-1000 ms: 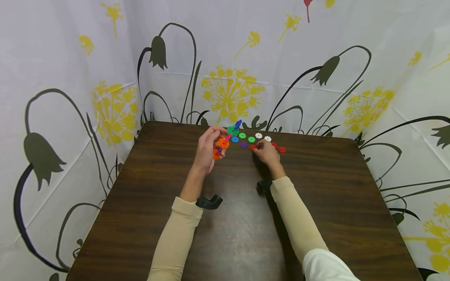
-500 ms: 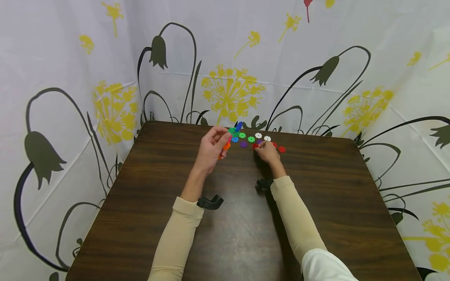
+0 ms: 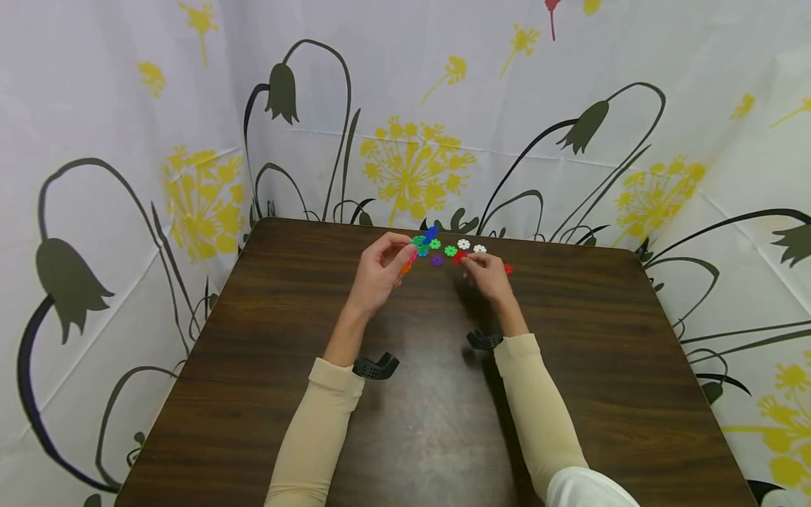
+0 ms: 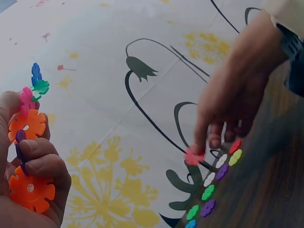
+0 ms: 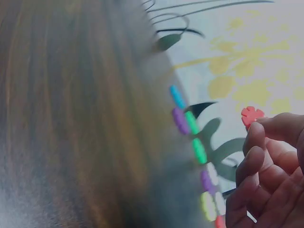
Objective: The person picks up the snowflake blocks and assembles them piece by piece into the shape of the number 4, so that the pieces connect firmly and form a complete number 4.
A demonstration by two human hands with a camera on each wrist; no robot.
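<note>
My left hand grips a chain of interlocking flower discs in the air. In the left wrist view it runs from an orange disc through a purple disc, a second orange disc and a pink disc to a green disc and a blue disc at the top. Between thumb and finger my right hand pinches a red flower disc, raised above the table. The hands are apart, and the red disc does not touch the chain.
Loose flower discs lie in rows near the far edge of the dark wooden table: white, green, purple, yellow and red among them. A flower-patterned curtain hangs behind.
My right hand has picked the red disc up off the table and raised it. My left hand has turned the chain, so the orange discs are now mostly behind the fingers in the head view.
</note>
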